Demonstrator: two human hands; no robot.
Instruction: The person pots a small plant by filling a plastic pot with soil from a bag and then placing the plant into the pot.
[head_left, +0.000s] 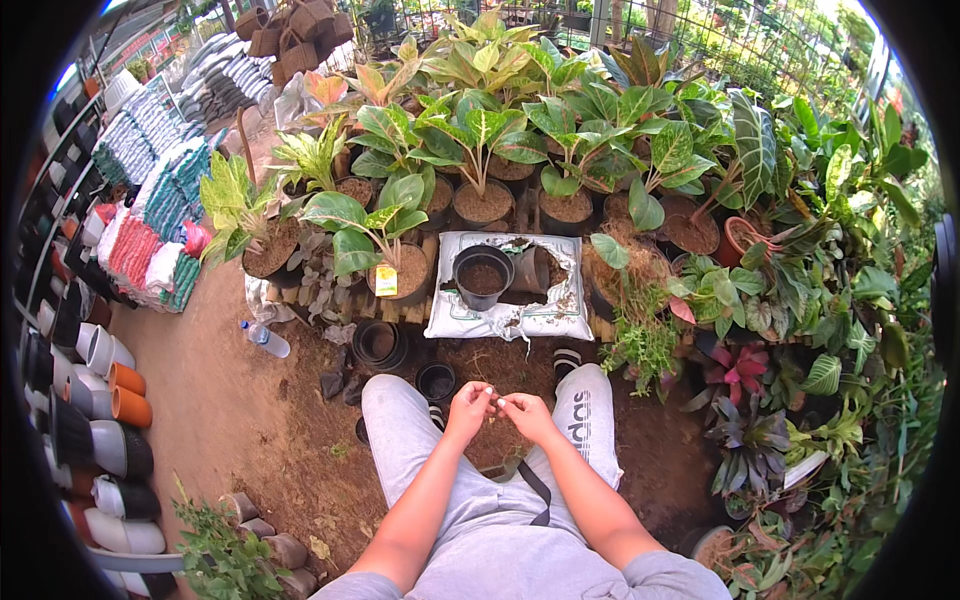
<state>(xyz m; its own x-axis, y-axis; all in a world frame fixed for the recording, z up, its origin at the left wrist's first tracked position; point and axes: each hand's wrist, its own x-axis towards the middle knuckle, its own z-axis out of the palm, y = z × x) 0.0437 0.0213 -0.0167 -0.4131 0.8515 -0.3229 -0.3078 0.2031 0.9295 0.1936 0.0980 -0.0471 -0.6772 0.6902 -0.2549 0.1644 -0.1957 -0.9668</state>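
Note:
My left hand (470, 412) and my right hand (528, 418) meet over the ground between my knees, fingertips pinched close together. Whether something small sits between them is too fine to tell. In front lies a torn white plastic sack (555, 324) with dark potting soil showing through its opening. On it stands an upright black plastic pot (484, 298) partly filled with soil, and beside that a dark pot (531, 270) rests on its side. Below the sack's left corner are stacked black pots (377, 345). Another black pot (436, 381) is by my left knee.
Potted aglaonemas (484, 202) crowd the slatted wooden bench (420, 307). A water bottle (266, 340) lies on the dirt floor (247, 420). Plastic pots (127, 379) line the left side, near stacked bundles (142, 247). Foliage plants (750, 442) fill the right, and woven baskets (300, 37) hang at the back.

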